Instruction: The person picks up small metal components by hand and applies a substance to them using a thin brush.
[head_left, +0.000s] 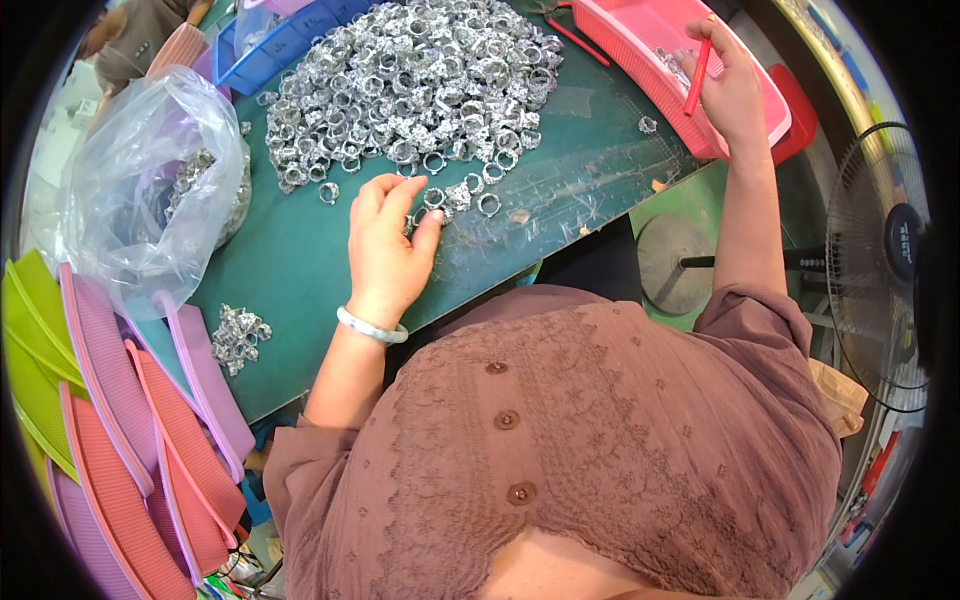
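Observation:
On the green tabletop, the fingers of my left hand (388, 245) curve loosely around a few loose silver rings (433, 198), with thumb and index finger apart. Just beyond them rises a large heap of silver rings (420, 85). My right hand (735, 95) is raised over a pink plastic basket (640, 70) at the far right. It grips a slim red tool (698, 75) that looks like a pen or a handle; its exact kind cannot be made out. More silver pieces lie in the basket under that hand.
A clear plastic bag (130, 190) with silver pieces stands on the left, near a small ring pile (240, 335). Stacked coloured baskets (105, 400) crowd the lower left. A blue bin (285, 40), red-handled pliers (580, 38) and a fan (880, 260) are around.

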